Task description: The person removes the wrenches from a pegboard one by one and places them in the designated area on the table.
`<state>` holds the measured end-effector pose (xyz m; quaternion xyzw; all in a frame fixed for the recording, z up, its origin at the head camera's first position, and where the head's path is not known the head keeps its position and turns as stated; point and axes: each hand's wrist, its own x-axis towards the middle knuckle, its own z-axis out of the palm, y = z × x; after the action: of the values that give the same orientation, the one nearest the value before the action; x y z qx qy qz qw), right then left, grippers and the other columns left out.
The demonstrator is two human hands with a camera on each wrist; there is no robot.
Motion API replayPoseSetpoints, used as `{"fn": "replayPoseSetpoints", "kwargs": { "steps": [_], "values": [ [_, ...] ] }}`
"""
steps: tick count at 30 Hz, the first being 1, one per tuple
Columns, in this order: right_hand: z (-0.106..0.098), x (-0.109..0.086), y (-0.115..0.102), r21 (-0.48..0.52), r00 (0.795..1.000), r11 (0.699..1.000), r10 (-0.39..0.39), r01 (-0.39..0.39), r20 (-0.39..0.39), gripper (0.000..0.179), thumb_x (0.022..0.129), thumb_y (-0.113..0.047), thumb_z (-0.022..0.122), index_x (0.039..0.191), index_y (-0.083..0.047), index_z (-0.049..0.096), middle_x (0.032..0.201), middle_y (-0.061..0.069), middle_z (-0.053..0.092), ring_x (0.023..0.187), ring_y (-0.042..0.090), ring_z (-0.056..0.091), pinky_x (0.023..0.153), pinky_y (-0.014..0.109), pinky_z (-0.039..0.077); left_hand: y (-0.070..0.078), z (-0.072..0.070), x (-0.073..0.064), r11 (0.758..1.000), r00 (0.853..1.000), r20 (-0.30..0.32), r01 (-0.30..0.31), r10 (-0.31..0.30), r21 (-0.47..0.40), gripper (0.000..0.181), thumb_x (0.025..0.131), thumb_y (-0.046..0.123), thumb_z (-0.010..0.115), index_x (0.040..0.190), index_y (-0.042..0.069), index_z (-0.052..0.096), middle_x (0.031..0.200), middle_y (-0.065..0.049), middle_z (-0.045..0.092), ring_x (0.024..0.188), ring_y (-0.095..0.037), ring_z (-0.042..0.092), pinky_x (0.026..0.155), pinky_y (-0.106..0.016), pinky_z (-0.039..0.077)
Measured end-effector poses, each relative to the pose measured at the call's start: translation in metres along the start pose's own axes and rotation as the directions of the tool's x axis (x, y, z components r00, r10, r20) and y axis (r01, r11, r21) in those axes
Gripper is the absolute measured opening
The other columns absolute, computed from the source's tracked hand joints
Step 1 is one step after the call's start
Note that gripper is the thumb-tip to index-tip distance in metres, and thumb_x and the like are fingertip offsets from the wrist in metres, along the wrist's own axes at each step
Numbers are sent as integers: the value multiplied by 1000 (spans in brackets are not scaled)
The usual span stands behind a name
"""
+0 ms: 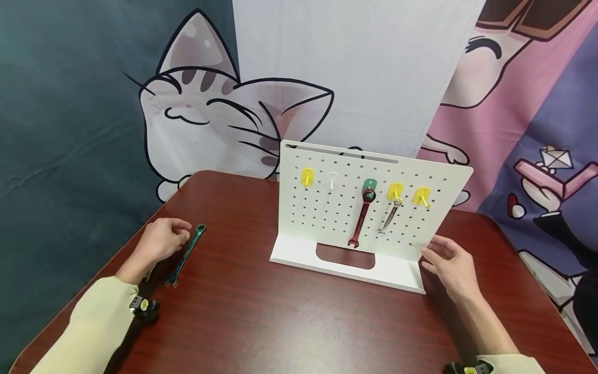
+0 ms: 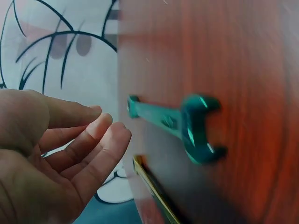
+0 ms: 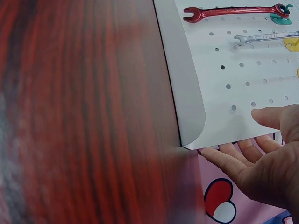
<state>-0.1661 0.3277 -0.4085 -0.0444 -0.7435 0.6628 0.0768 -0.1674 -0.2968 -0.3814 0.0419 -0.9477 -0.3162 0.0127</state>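
My left hand point(image 1: 161, 240) hovers at the table's left side, fingers loosely bent with nothing between them. Just right of it lies a green combination wrench point(image 1: 185, 257), its open end point(image 2: 201, 130) large in the left wrist view. A thin gold-coloured tool point(image 2: 156, 189) lies beside it, mostly hidden under my left wrist in the head view. My right hand point(image 1: 453, 265) holds the right edge of a white pegboard stand point(image 1: 308, 252), thumb in front and fingertips behind the edge. A red wrench point(image 1: 359, 221) and a smaller silver wrench point(image 1: 390, 218) hang on the board.
The red wrench hangs from a green hook point(image 1: 370, 184), the silver one from a yellow hook point(image 1: 395, 191). Bare hooks are yellow point(image 1: 307, 177) at left, clear point(image 1: 332, 181) beside it, and yellow point(image 1: 422, 197) at right. Behind the brown table point(image 1: 233, 311) hangs a cartoon cloth point(image 1: 364, 67).
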Motion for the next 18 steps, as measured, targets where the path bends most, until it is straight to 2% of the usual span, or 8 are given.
{"fn": "replayPoseSetpoints", "kwargs": {
  "steps": [4, 12, 18],
  "values": [
    [1, 0, 0, 1, 1000, 1000, -3, 3, 2, 44, 96, -2, 75, 132, 7, 52, 93, -18, 71, 84, -3, 71, 72, 21, 65, 11, 1, 0, 996, 1000, 20, -7, 9, -92, 30, 104, 6, 63, 128, -10, 67, 110, -28, 74, 87, -28, 76, 74, -38, 67],
    [1, 0, -1, -10, 1000, 1000, 0, 0, 3, 49, 97, -3, 75, 136, 10, 49, 94, -18, 71, 85, -3, 71, 73, 21, 65, 29, 8, 2, 972, 997, 63, -32, 48, -231, 34, 103, 5, 67, 133, -10, 65, 118, -30, 73, 100, -35, 75, 82, -40, 67],
    [1, -1, 0, -48, 1000, 999, 14, -14, -1, 54, 97, -3, 74, 141, 13, 46, 94, -20, 71, 85, -2, 71, 73, 21, 64, 41, 12, 3, 932, 988, 144, -6, 62, -363, 40, 102, 5, 68, 138, -10, 62, 128, -32, 69, 109, -34, 75, 86, -38, 66]
  ]
}}
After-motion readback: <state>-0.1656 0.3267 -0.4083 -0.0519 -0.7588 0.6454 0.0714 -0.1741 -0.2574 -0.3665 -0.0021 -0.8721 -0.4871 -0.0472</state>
